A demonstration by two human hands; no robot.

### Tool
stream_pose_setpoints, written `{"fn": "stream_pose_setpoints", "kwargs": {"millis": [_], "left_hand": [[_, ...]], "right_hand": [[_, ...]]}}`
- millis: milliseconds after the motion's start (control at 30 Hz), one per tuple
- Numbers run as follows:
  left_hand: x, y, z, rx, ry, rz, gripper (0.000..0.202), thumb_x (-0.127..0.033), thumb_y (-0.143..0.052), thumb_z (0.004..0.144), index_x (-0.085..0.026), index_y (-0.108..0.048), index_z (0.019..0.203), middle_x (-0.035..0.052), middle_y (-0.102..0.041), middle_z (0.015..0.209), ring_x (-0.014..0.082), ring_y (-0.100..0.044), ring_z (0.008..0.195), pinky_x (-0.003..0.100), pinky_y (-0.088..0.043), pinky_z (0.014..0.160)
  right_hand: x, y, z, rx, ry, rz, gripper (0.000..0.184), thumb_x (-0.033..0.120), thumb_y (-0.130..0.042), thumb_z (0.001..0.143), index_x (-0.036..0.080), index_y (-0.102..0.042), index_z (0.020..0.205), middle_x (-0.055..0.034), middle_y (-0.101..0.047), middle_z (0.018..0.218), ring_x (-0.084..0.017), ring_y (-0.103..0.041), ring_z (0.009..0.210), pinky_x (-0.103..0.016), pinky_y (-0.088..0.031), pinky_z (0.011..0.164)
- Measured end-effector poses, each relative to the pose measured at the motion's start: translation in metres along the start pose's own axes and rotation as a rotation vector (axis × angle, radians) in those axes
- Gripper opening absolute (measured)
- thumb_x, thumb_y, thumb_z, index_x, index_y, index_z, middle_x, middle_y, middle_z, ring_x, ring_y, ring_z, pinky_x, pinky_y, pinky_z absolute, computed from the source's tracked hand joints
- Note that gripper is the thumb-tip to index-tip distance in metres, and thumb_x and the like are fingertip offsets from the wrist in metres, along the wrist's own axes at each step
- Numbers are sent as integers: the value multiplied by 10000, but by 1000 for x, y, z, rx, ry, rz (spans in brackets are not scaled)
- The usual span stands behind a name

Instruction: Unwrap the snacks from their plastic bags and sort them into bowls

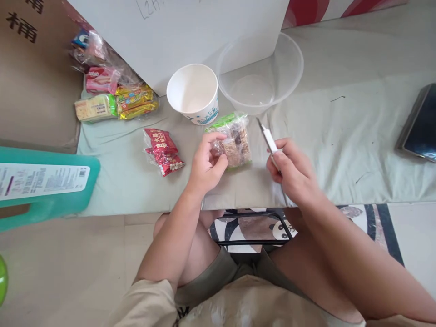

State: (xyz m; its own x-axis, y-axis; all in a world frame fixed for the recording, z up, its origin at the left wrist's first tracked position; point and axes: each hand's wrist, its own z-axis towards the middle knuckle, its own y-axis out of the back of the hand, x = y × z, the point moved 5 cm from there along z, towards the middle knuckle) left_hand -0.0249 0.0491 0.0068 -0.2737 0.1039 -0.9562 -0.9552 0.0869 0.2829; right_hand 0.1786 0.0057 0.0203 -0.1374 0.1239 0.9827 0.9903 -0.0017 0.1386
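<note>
My left hand pinches the lower left end of a clear snack packet with a green top and brown bars inside; the packet lies on the pale cloth. My right hand is closed round a small white tool with a thin dark tip, which points up and left, just right of the packet. Behind them stand a white paper cup and a clear plastic bowl, both with nothing in them.
A red snack packet lies left of my left hand. Several more packets are piled at the far left by a white box. A teal jug sits at the left edge, a dark tablet at the right.
</note>
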Motion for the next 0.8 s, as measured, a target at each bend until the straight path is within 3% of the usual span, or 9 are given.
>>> {"fn": "stream_pose_setpoints", "kwargs": {"millis": [100,233,433,533,667,800], "left_hand": [[3,-2,1,5,58,-37,396,-431,-709,867,-309,-488,1173,21,-586,1029,159,-623,803,317,-543,735],[4,-5,1,24,8,-106,337,-345,-726,879,-287,-475,1096,-21,-537,891,114,-576,700,256,-510,649],[7,-7,-2,27,-256,-53,291,-221,-670,899,-284,-484,1114,-42,-556,947,52,-528,669,183,-482,625],[7,-4,-1,-33,-304,-56,299,-199,-655,906,-286,-473,1127,-36,-565,974,47,-545,684,162,-470,608],[5,11,2,-203,-342,-136,311,-335,-713,932,-290,-459,1106,-26,-530,963,57,-547,699,174,-459,604],[10,25,5,-303,-295,-143,452,-561,-744,903,-291,-434,1092,-16,-492,938,84,-548,725,219,-489,656]], "right_hand": [[2,-31,-5,179,-153,207,469,666,-549,952,216,-568,822,86,-379,518,-85,-295,440,-239,-217,426],[2,-47,-4,195,-273,252,554,747,-612,864,205,-565,760,64,-445,509,-77,-354,425,-219,-253,403],[2,-52,2,143,-311,203,461,650,-648,857,204,-580,763,47,-507,536,-79,-442,426,-213,-354,414],[1,-55,1,160,-325,158,423,611,-633,852,208,-568,744,48,-499,538,-80,-439,416,-221,-349,404],[0,-55,-4,245,-351,37,400,588,-578,866,211,-568,732,43,-498,547,-89,-446,423,-241,-358,421],[4,-39,-10,334,-364,-155,398,585,-549,866,213,-584,730,22,-546,587,-113,-493,479,-271,-403,489]]}}
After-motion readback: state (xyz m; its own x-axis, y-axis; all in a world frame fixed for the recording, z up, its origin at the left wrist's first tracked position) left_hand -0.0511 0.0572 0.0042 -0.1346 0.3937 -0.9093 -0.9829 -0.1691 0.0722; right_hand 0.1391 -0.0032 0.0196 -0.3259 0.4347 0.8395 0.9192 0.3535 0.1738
